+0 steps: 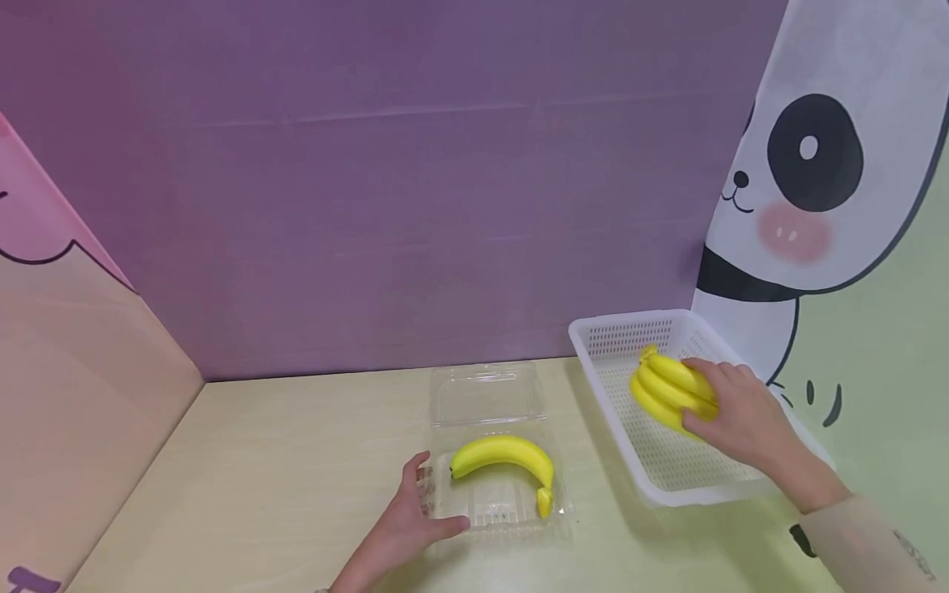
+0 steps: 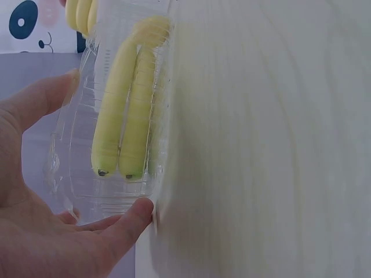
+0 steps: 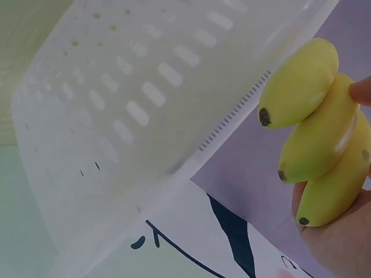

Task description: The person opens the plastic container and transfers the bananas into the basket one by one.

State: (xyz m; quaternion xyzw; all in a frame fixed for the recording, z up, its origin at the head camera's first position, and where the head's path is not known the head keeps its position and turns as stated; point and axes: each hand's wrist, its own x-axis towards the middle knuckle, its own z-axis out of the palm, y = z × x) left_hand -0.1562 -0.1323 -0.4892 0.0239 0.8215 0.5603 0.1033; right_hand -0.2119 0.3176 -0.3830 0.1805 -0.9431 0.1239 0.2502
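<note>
My right hand (image 1: pixel 749 420) grips a bunch of yellow bananas (image 1: pixel 660 387) over the white perforated basket (image 1: pixel 645 490), its stem pointing to the back left. Three dark banana tips show in the right wrist view, with the bunch (image 3: pixel 319 133) beside the basket's wall (image 3: pixel 145 75). My left hand (image 1: pixel 404 523) holds the left end of a clear plastic clamshell box (image 1: pixel 489 395), thumb at the front edge and fingers at the back. A curved yellow banana (image 1: pixel 507 451) lies in the box's base; through the clear wall, two banana lengths (image 2: pixel 122 116) show side by side.
The basket stands to the right of the box, near the panda-printed side wall (image 1: pixel 815 156). A purple backdrop (image 1: pixel 415 206) closes off the rear of the pale wooden table (image 1: pixel 296 461). The clamshell's lid is folded back toward the backdrop.
</note>
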